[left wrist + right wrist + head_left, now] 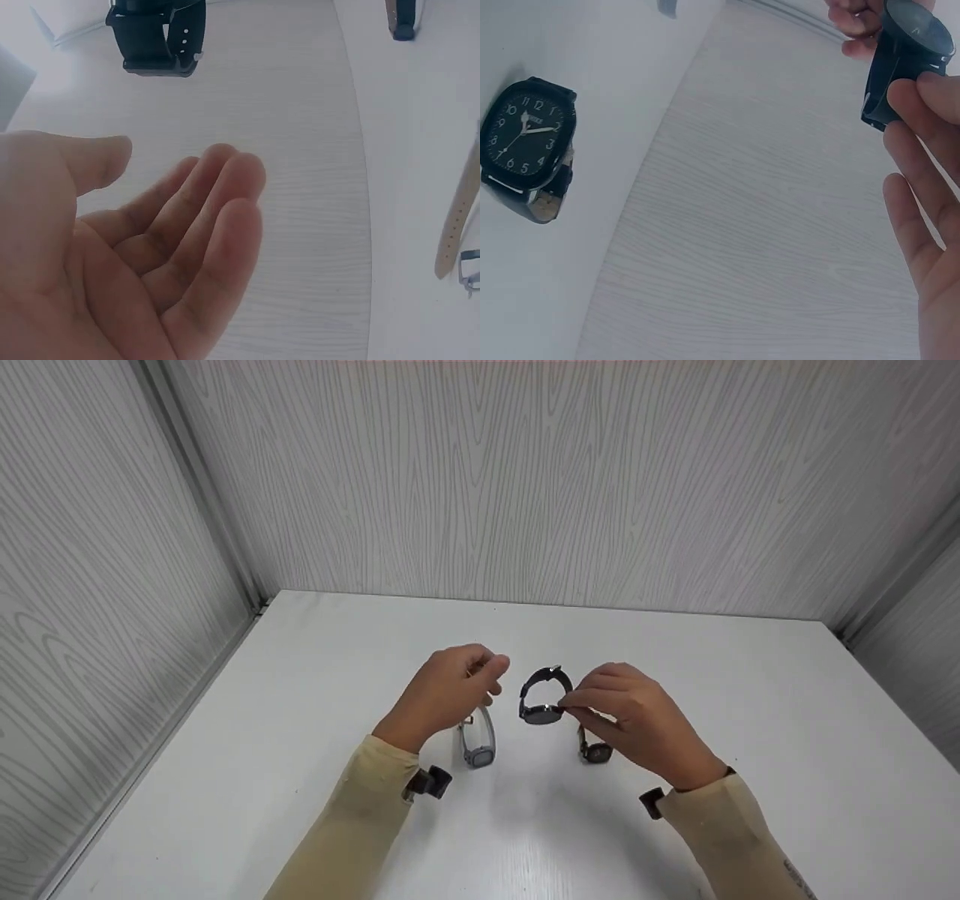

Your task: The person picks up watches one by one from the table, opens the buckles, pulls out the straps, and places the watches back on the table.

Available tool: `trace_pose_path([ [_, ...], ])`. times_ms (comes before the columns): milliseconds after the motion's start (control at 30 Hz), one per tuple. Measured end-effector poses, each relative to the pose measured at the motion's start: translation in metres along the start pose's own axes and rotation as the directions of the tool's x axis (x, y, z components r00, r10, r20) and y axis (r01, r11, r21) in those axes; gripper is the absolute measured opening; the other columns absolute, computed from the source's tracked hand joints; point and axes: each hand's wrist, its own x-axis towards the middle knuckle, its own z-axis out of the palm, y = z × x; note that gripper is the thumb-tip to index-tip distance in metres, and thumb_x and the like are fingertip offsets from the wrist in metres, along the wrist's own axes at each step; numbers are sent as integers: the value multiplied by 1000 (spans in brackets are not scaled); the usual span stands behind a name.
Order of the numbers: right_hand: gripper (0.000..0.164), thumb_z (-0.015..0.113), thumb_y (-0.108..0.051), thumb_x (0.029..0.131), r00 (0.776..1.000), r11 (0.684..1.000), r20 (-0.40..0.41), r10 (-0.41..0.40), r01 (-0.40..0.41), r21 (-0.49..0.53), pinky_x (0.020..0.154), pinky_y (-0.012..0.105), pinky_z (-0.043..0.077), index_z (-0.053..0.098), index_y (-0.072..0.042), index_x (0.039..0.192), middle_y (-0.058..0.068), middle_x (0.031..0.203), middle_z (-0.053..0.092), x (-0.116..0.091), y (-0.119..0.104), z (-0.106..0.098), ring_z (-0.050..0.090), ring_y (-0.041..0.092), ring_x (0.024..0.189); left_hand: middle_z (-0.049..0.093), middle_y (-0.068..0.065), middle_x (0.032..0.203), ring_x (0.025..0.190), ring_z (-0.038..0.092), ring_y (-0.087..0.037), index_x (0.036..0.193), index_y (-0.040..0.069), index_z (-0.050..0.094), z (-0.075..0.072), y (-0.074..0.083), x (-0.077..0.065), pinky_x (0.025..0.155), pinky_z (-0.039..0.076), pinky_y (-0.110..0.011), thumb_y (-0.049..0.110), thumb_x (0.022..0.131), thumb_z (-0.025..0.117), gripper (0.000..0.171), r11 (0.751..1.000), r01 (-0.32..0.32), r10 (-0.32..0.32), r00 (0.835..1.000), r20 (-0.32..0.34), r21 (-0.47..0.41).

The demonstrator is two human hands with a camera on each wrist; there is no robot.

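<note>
Between thumb and fingertips my right hand [634, 724] pinches a black wristwatch [541, 715] by one side, holding it above the table. Its strap forms a loop, and the round dial shows in the right wrist view. My left hand [450, 686] is to the left of that watch, its fingers relaxed and holding nothing. In the left wrist view, the black strap [154, 49] is beyond the left thumb. A grey watch [480, 756] lies on the table below the left hand. Below the right hand lies a dark watch [526, 135] with a rounded-square face and white numerals.
The white table [360, 637] meets a grey wood-patterned panel [510, 487] at the back. Similar panels stand to the left and right. A pale perforated strap [456, 214] and a buckle [470, 259] show at the left wrist view's right edge.
</note>
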Motion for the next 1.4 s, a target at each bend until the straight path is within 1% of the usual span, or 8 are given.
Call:
trace_pose_path([
  [200,25,85,2,82,998,999,-37,-43,42,-21,91,26,48,80,-15,101,-7,92,74,3,-8,-6,64,16,96,75,1,92,87,72,-15,104,17,77,2,6,1,76,59,-38,60,99,59,47,995,-10,20,994,109,-97],
  [367,25,84,3,82,998,998,-27,-57,57,-29,92,28,49,80,-14,100,-6,92,74,3,-9,-6,65,17,97,75,-6,91,86,72,-17,101,15,78,4,8,3,77,59,-37,53,99,65,41,985,-13,44,984,175,-172],
  [833,25,84,3,81,998,998,20,-60,61,-35,87,30,51,79,-13,99,-7,88,72,3,-4,-1,65,14,91,76,0,95,86,74,-19,108,16,78,9,5,6,76,60,-41,36,95,74,24,971,-26,85,967,241,-240],
  [933,26,82,4,83,999,999,28,-18,19,-36,82,32,52,76,-14,101,-8,89,72,4,-6,0,64,12,87,76,-1,94,85,74,-19,107,16,78,9,5,7,76,60,-45,36,95,74,24,970,-37,92,971,219,-242],
  [1033,28,77,2,86,993,993,23,116,-116,0,82,31,53,67,-13,107,-10,93,69,2,-9,-2,63,7,89,76,-2,94,84,74,-20,106,16,78,9,6,7,74,60,-44,35,94,76,23,966,-54,107,974,201,-252],
  [1200,36,72,-3,90,934,922,3,356,-352,163,86,32,53,53,-13,118,-10,102,62,2,-12,-6,61,7,96,76,3,90,83,72,-17,103,18,77,12,11,5,70,57,-36,35,92,79,21,967,-117,162,968,189,-226],
  [1267,35,74,-7,92,919,898,22,394,-389,205,85,32,53,56,-13,121,-9,105,62,3,-12,-7,61,10,97,75,4,89,82,71,-16,102,20,77,15,12,5,72,56,-34,35,91,80,19,965,-149,190,964,184,-214],
  [1400,28,76,-10,93,919,888,63,390,-393,240,83,35,56,65,-15,118,-12,108,65,4,-10,-7,62,9,99,74,8,89,81,70,-12,102,20,74,20,11,6,76,56,-34,31,91,81,17,958,-223,253,953,166,-179],
])
